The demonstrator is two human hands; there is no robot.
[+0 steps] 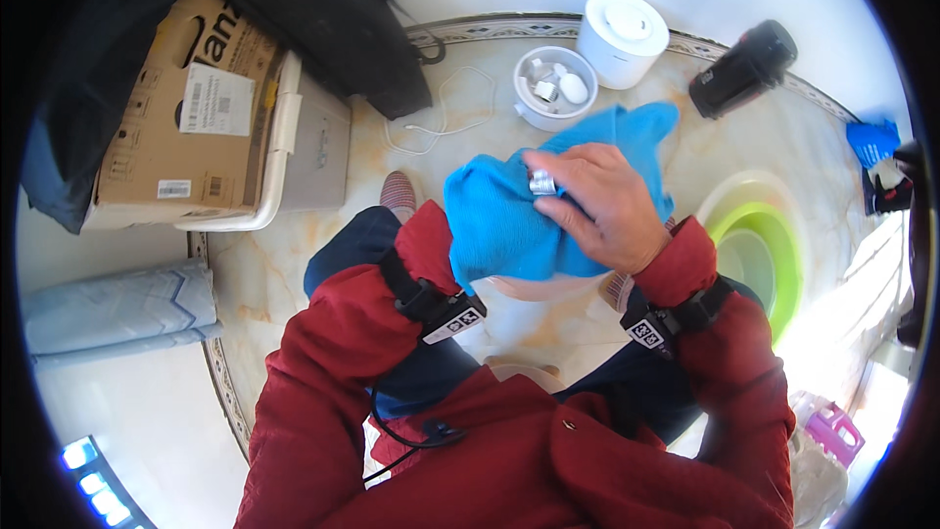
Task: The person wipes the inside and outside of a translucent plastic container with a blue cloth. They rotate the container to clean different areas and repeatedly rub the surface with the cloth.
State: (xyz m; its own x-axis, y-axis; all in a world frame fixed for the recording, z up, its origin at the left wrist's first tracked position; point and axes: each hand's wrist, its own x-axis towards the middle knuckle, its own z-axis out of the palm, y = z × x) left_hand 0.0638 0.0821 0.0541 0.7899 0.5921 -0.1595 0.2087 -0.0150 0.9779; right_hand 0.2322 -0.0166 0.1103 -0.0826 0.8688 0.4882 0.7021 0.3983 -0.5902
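A bright blue cloth (492,213) is spread in front of me, its far right corner blurred. My right hand (606,202) lies on top of it, thumb and fingers closed around a small white-and-grey piece (543,183) that bears print, perhaps the cloth's label. The cloth covers my left hand completely; only the red sleeve (426,242) shows, running in under its left edge. Below the cloth, part of a pale pink rounded thing (543,288), perhaps a basin, shows above the floor. Beyond the cloth stands a white round tub (523,99) with several small white parts inside.
Beside the tub stands a white cylindrical appliance (620,51), with a black flask (742,70) farther right. Nested basins (789,264), one lime green, sit at my right. A white cable (440,128) lies on the floor. A cardboard box (147,162) rests on a plastic bin (316,139) at left.
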